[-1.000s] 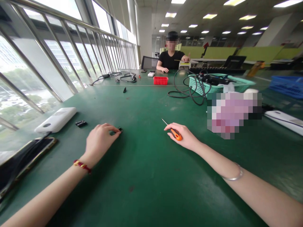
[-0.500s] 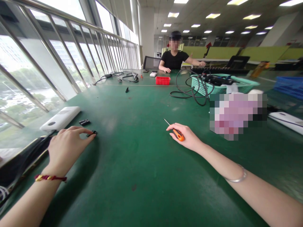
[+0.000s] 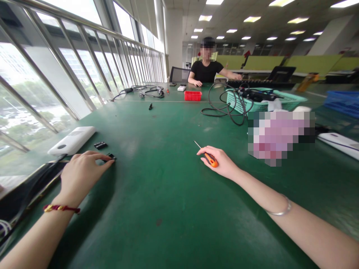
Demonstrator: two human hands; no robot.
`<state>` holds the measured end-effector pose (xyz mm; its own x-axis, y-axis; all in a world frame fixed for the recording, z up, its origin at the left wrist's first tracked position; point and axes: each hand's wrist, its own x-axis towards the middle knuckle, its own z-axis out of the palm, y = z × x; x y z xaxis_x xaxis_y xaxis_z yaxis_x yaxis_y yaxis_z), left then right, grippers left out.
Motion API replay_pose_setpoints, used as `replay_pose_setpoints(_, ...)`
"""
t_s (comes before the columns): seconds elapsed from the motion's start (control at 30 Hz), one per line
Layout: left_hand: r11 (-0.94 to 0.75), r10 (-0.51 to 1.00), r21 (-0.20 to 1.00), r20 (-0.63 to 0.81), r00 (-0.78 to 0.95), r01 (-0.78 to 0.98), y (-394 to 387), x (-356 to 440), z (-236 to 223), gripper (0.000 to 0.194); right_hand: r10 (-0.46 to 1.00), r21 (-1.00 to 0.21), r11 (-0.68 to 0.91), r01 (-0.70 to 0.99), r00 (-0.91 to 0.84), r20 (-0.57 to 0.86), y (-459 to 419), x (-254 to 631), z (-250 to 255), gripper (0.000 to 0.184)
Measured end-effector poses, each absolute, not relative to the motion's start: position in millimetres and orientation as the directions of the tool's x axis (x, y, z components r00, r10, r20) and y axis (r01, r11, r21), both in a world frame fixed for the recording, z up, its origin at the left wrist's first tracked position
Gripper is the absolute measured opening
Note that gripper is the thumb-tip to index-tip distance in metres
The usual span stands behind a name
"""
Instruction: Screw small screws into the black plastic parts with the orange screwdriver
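Observation:
My left hand (image 3: pixel 84 170) pinches a small black part (image 3: pixel 112 156) between thumb and fingertips, low over the green table (image 3: pixel 157 186). Most of that part is covered by my fingers, so its kind does not show. Just behind it lies a similar small black piece (image 3: pixel 100 145). My right hand (image 3: pixel 221 160) is closed round the orange and black handle of a screwdriver (image 3: pixel 211 160), whose thin shaft points away to the upper left.
A white power-bank-like box (image 3: pixel 72 140) lies at the left. Farther off are a red bin (image 3: pixel 193 96), cables (image 3: pixel 151 90) and a turquoise basket (image 3: pixel 238 101). A person in black (image 3: pixel 206 71) sits at the far end. Railings (image 3: pixel 84 48) line the left.
My left hand has shifted very slightly to the right with the small black part. My right hand and the screwdriver have stayed in place.

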<state>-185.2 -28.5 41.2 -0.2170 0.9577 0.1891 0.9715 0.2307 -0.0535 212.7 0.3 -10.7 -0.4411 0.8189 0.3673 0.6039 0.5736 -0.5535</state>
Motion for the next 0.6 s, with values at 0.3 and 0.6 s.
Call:
replay_pose_setpoints(0.3,0.237,0.918,0.113,0.299,-0.261,0.965,-26,-190,49,0.044,0.813,-0.540,0.582,0.608,-0.444,0.378,0,212,-10,0.019)
replay_pose_setpoints(0.6,0.319,0.923,0.132,0.180,-0.339,0.938,-17,-201,55,0.049,0.813,-0.538,0.583,0.609,-0.444,0.377,0,212,-10,0.019)
